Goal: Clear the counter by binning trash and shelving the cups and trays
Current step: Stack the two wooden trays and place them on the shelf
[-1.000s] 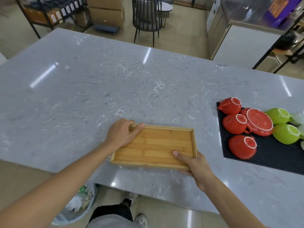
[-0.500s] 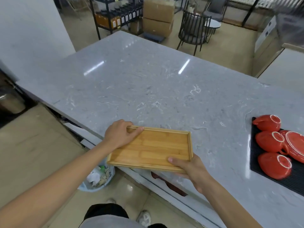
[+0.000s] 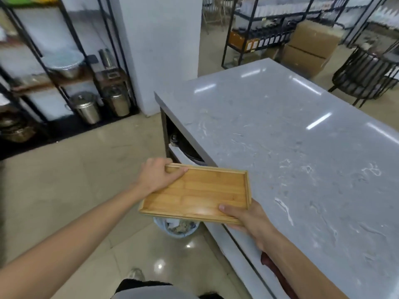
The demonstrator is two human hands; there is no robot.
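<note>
An empty bamboo tray (image 3: 198,190) is held level in the air, just off the near left corner of the grey marble counter (image 3: 302,137). My left hand (image 3: 157,175) grips its far left corner, thumb on the rim. At the tray's near right corner my right hand (image 3: 244,214) holds on with the thumb on top and the fingers underneath. Directly below the tray, a pale blue bin (image 3: 176,228) with trash stands on the floor.
A black metal shelf rack (image 3: 64,83) with steel pots and a bowl stands at the left beside a white pillar (image 3: 159,50). An open compartment (image 3: 181,145) shows under the counter's end. Further back are a second rack, cardboard boxes (image 3: 311,44) and a black wire chair (image 3: 367,74).
The tray has been lifted off the counter and carried left past its edge, over the bin. The view has swung left; the cups and the black mat are out of sight.
</note>
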